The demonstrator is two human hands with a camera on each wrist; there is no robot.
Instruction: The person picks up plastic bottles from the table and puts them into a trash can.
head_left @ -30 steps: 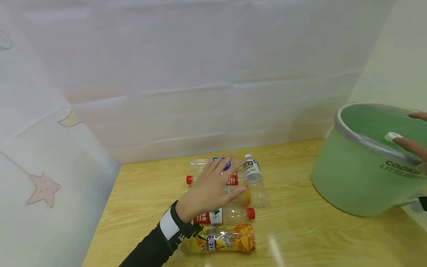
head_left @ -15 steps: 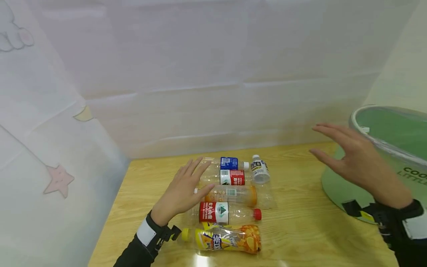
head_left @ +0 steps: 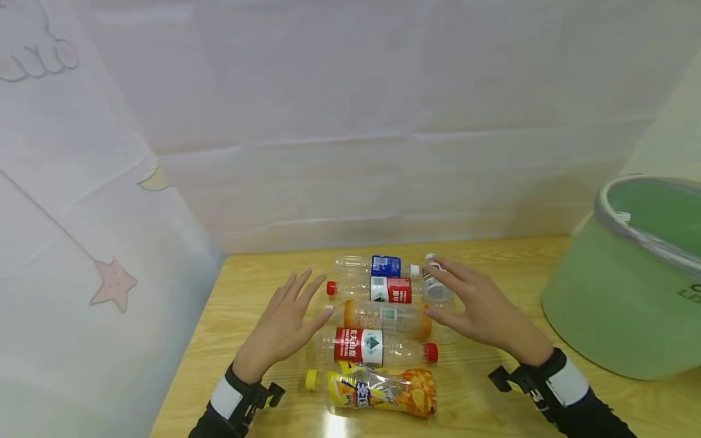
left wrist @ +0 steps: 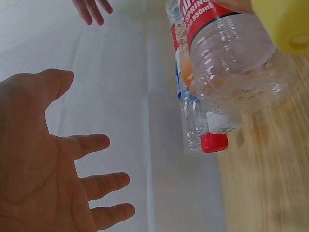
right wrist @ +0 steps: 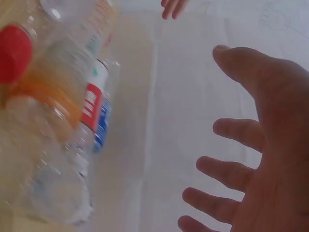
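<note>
Several empty plastic bottles lie side by side on the wooden table [head_left: 493, 395]: a blue-label bottle [head_left: 383, 266], a red-label one with a red cap [head_left: 378, 289], an orange-tinted bottle [head_left: 386, 316], a red-label bottle [head_left: 378, 347] and a yellow-orange one [head_left: 378, 389]. A small white-label bottle [head_left: 435, 286] lies at the far right end. My left hand [head_left: 285, 322] hovers open at the row's left side, fingertips near the orange-tinted bottle. My right hand [head_left: 482, 310] hovers open at the right side, over the small bottle. Both wrist views show open palms [left wrist: 43, 174] [right wrist: 260, 159] beside the bottles.
A green round bin [head_left: 630, 286] with a grey rim stands on the table at the right. White sheeting [head_left: 350, 121] walls in the back and left sides. Bare wood lies between the bottles and the bin.
My right hand has come from the bin's rim across to the right end of the bottle row. My left hand slid from over the bottles to their left side.
</note>
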